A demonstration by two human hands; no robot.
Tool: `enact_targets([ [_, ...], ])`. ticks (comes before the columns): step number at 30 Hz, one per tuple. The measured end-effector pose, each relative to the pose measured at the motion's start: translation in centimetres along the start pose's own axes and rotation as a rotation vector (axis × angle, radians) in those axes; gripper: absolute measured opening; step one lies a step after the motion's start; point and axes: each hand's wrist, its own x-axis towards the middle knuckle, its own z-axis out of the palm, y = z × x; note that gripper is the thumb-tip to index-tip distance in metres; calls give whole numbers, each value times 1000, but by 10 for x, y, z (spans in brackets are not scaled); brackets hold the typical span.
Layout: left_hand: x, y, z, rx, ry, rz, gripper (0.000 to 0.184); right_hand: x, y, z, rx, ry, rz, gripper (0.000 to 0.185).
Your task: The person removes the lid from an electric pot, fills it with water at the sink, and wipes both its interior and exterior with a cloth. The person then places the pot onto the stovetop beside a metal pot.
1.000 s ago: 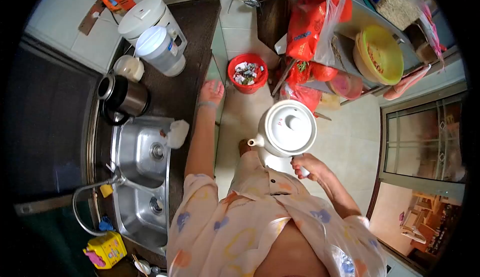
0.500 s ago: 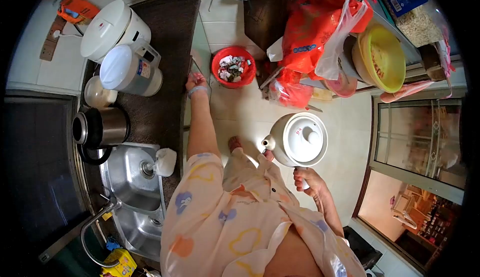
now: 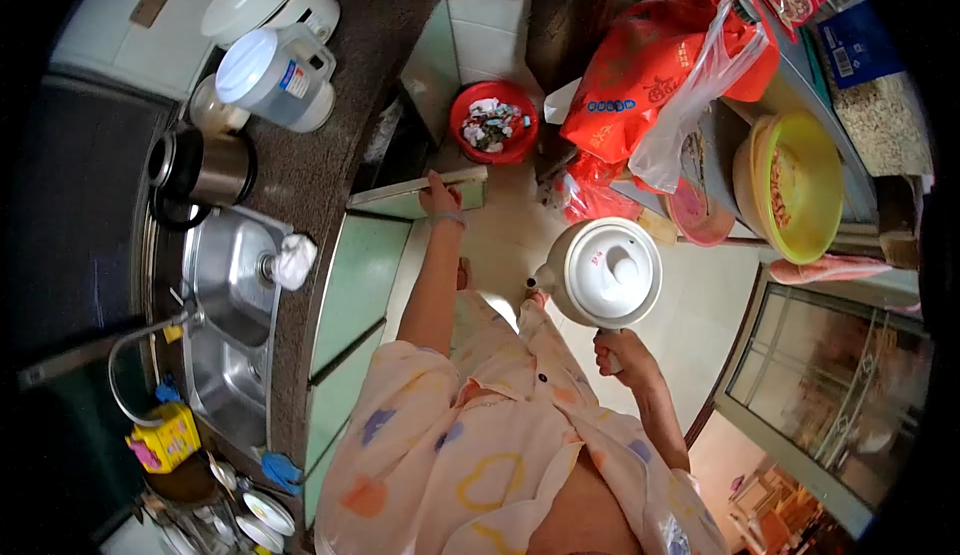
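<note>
While the right hand (image 3: 625,357) is wrapped round the side handle of a glossy white, round, lidded pot (image 3: 597,275), right of centre in the head view, the left hand (image 3: 440,198) is curled over the edge of an open pale-green cabinet door (image 3: 471,194), centre-left. Pot looks ceramic: probably heavyish, rigid, slick, breakable. Take it by the handle, support the belly underneath if full. Lid may slide if tilted. Spout points frame-left.
</note>
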Motion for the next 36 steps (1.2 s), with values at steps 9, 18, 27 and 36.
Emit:
enact_targets([
  [9, -40, -28, -136, 403, 104, 343, 40, 53, -47, -25, -317, -136, -12, 11],
  [18, -52, -18, -217, 843, 338, 660, 31, 128, -79, 32, -380, -344, 51, 14],
  [27, -76, 2, -199, 976, 430, 551, 27, 229, -104, 103, -498, -441, -15, 21],
  [36, -87, 19, -154, 1166, 443, 845, 41, 278, -127, 163, -586, -528, -6, 23],
])
